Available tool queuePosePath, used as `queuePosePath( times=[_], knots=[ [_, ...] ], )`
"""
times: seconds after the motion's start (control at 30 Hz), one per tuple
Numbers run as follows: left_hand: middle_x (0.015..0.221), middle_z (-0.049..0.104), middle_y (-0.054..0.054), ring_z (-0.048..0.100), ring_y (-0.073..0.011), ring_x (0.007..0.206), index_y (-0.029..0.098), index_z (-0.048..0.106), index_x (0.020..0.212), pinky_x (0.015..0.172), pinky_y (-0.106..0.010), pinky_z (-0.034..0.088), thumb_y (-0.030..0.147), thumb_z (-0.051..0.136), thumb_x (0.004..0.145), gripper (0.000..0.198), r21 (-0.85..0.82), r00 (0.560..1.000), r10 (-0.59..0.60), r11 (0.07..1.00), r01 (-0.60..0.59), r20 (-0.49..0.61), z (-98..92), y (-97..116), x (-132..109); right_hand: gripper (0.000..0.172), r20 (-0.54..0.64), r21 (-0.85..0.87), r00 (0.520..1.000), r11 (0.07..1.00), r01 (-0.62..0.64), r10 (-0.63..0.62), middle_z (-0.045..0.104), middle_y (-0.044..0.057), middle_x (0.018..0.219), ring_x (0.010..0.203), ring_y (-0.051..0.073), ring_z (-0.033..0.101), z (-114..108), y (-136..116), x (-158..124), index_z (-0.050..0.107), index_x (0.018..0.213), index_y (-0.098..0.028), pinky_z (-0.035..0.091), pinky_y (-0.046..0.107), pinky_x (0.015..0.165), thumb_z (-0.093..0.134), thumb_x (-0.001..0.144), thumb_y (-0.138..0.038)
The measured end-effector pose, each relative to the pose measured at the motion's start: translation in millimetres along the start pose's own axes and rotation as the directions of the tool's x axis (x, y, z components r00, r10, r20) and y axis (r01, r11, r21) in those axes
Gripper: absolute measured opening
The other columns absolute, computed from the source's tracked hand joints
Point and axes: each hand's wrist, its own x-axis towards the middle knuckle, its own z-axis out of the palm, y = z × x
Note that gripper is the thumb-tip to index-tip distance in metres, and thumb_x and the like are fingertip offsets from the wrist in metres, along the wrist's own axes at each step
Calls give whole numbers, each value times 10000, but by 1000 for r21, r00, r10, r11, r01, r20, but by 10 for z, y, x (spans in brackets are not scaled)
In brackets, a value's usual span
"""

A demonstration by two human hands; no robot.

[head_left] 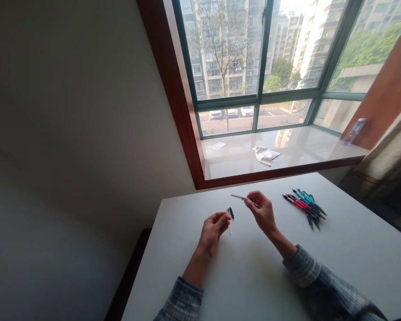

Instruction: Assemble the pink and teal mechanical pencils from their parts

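Observation:
My right hand (261, 211) is raised over the far part of the white table (250, 281). Its thumb and fingers pinch a slim pen part (237, 196), pale grey at the end pointing left and dark near the fingers. To the left, my left hand (214, 232) is closed, thumb against fingertips. A thin white pen refill (230, 229) shows just beyond those fingertips; whether they grip it or it lies on the table, I cannot tell. Close beside them, a short black pen piece (231, 213) lies on the table.
Right of my right hand lies a loose pile of pens (304, 205), pink, teal and black. Behind the table, a window sill (234, 162) holds a crumpled white cloth (266, 155), a flat white piece (217, 146) and a clear bottle (354, 131). A curtain (384, 147) hangs at right.

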Motion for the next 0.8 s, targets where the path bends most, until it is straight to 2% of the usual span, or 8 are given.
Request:
queuePosePath(
  times=[0.1,0.2,0.27,0.33,0.43,0.57,0.7,0.8],
  knots=[
    [886,758,-55,674,-128,752,176,758,881,820,-280,544,371,925,640,352,72,996,79,994,-76,-42,-39,16,40,155,85,-352,996,935,53,-24,698,19,774,680,184,658,-176,153,-34,632,866,-210,527,307,698,667,875,-361],
    [833,758,-59,676,-167,717,184,755,862,749,-310,544,414,842,720,284,384,960,273,894,-230,-62,-79,39,67,102,218,-610,974,788,81,68,686,2,679,590,178,628,-260,278,-112,646,834,-220,443,276,607,638,876,-312],
    [819,761,-40,676,-189,721,213,755,832,738,-324,522,402,758,800,192,692,900,437,651,-312,-6,-101,51,59,91,258,-712,957,696,94,135,687,2,665,592,176,632,-253,307,-161,650,843,-221,398,263,593,623,890,-294],
    [844,769,-11,676,-198,757,245,751,830,773,-333,500,357,684,858,133,860,848,522,387,-334,94,-115,55,34,94,279,-772,942,626,105,186,700,13,679,618,179,648,-222,297,-200,656,879,-218,379,259,604,617,907,-298],
    [881,772,8,667,-203,794,259,739,842,795,-336,483,323,639,890,128,926,828,531,194,-323,178,-129,47,-3,139,285,-811,930,576,104,233,711,31,699,649,194,667,-191,250,-235,668,942,-214,376,260,621,618,926,-342],
    [896,767,3,658,-210,798,255,733,856,804,-346,486,313,636,904,123,932,826,527,157,-326,200,-147,24,-24,180,303,-750,931,653,103,201,695,20,687,659,193,661,-219,211,-242,684,998,-211,405,262,647,591,950,-358],
    [910,766,-17,665,-238,872,248,735,886,845,-370,488,272,623,919,120,919,789,554,103,-381,265,-164,-16,-52,233,407,-567,911,800,194,67,710,28,846,716,163,652,-252,240,-227,717,1043,-219,458,247,694,545,895,-164],
    [925,772,-25,674,-244,904,247,748,903,848,-372,499,235,617,917,132,909,800,527,114,-401,286,-174,-46,-67,283,465,-483,885,849,216,40,705,36,881,703,153,639,-244,279,-216,756,1035,-221,483,249,700,558,853,-132]
  ],
)
